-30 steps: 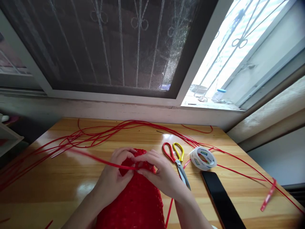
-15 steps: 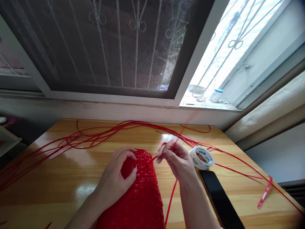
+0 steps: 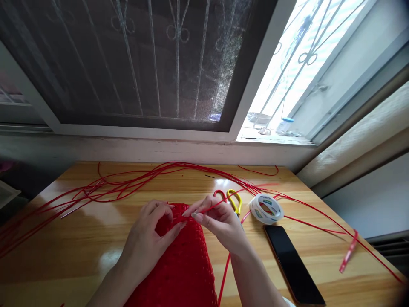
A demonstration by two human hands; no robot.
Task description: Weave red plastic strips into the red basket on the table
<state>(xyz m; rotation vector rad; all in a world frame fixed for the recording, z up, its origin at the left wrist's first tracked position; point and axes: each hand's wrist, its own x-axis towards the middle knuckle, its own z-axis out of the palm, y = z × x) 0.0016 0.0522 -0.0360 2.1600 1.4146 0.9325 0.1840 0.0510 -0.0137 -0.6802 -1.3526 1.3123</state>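
A red woven piece (image 3: 179, 264), made of glossy strands like a basket, stands at the front of the table. My left hand (image 3: 148, 234) grips its upper left edge, thumb on the near face and fingers behind or inside, partly hidden. Close to that thumb, my right hand (image 3: 220, 219) pinches a thin red strand (image 3: 217, 204) at the top of the weave. The strand's free end trails up to the right, blurred. Behind my right hand lie scissors (image 3: 235, 200) with one red and one yellow handle loop, their blades mostly covered.
A long bundle of red strands (image 3: 159, 169) arcs across the back of the wooden table (image 3: 79, 247). On the right lie a roll of clear tape (image 3: 266, 209), a black phone (image 3: 292, 264) and a short red patterned strip (image 3: 348, 252). A barred window (image 3: 143, 64) rises behind.
My right hand has moved left and slightly down with the strand, up to my left thumb. The scissors' handles now show behind it. The view has shifted slightly.
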